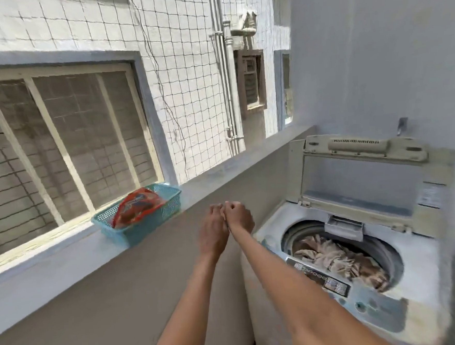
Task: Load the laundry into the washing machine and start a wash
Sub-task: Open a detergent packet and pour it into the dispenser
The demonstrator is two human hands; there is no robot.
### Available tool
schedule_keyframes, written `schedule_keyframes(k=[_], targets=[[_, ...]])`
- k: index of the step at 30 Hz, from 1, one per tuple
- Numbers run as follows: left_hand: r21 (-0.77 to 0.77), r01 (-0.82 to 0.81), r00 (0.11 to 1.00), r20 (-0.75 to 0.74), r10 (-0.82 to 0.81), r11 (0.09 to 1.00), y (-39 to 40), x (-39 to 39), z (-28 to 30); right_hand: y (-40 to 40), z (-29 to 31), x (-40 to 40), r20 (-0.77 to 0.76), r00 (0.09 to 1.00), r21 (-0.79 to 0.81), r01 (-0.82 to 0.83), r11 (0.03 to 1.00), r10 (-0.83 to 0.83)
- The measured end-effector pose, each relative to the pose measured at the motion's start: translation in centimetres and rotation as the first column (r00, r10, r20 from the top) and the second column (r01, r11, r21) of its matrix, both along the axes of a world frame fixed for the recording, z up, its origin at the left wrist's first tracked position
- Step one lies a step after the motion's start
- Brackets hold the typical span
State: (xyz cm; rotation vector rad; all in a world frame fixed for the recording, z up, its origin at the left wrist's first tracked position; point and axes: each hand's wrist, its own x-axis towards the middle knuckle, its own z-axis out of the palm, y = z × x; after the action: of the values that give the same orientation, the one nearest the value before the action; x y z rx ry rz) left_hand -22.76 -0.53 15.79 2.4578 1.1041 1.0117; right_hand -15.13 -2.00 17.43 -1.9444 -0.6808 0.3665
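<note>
A white top-loading washing machine (413, 272) stands at the right with its lid (361, 173) raised. Beige and brown laundry (340, 258) lies in the drum. On the ledge to the left sits a teal plastic basket (154, 226) with a red-orange packet (137, 208) in it. My left hand (211, 230) and my right hand (239, 216) are stretched out side by side in front of the wall, between the basket and the machine. Their fingers are curled, they touch each other, and I see nothing held in either.
A low grey parapet wall (121, 287) with a pale ledge runs from left to the machine. Behind it is a netted opening onto a tiled building and a window. A tap (401, 126) sticks out of the right wall above the machine.
</note>
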Motion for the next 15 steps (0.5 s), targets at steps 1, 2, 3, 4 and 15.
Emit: schedule_keyframes(k=[1, 2, 3, 4, 15], targets=[[-0.065, 0.026, 0.999, -0.017, -0.028, 0.998, -0.2, 2.2, -1.2, -0.4, -1.4, 2.1, 0.002, 1.0, -0.035, 0.021, 0.999, -0.021], [-0.112, 0.059, 0.997, -0.039, -0.064, 0.992, -0.2, 4.3, -2.3, -0.8, -2.9, 4.1, 0.006, 0.999, -0.068, 0.04, 0.997, -0.04], [-0.156, 0.101, 0.992, -0.06, -0.111, 0.983, -0.2, 6.7, -3.6, -1.1, -4.4, 6.5, 0.012, 0.998, -0.094, 0.062, 0.994, -0.061], [-0.202, 0.138, 0.985, -0.071, -0.156, 0.97, -0.2, 8.9, -4.9, -1.3, -5.9, 8.6, 0.014, 0.997, -0.112, 0.08, 0.99, -0.079], [-0.461, 0.364, 0.894, -0.07, -0.442, 0.809, -2.5, 31.2, -15.4, -7.4, -19.4, 30.9, -0.025, 0.945, -0.21, 0.313, 0.926, -0.325]])
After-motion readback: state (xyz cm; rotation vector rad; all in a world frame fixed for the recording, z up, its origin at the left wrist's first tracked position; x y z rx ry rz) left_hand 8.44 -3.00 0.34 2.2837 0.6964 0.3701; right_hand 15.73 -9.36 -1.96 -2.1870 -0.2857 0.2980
